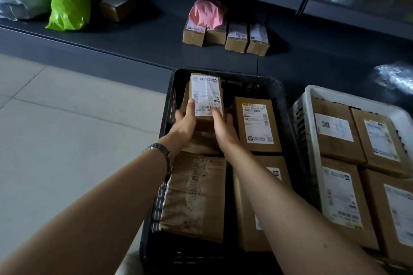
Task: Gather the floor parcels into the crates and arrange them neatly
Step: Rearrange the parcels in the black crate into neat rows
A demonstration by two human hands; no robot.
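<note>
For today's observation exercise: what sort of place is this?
Probably a parcel pickup or sorting room: cardboard parcels with shipping labels fill a black crate and a white crate, and more boxes and mailer bags sit on dark shelving.

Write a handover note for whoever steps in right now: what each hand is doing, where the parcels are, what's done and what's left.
Left hand and right hand: both grip one small labelled box at the far left corner of the black crate, above other boxes.
Done: that crate already holds a larger box at far right and a taped brown parcel near left, among others.
White crate, to its right: four boxes lying flat, two by two.
Left: set the held box down and square it up. Whether parcels remain on the floor, this view does not show.
</note>
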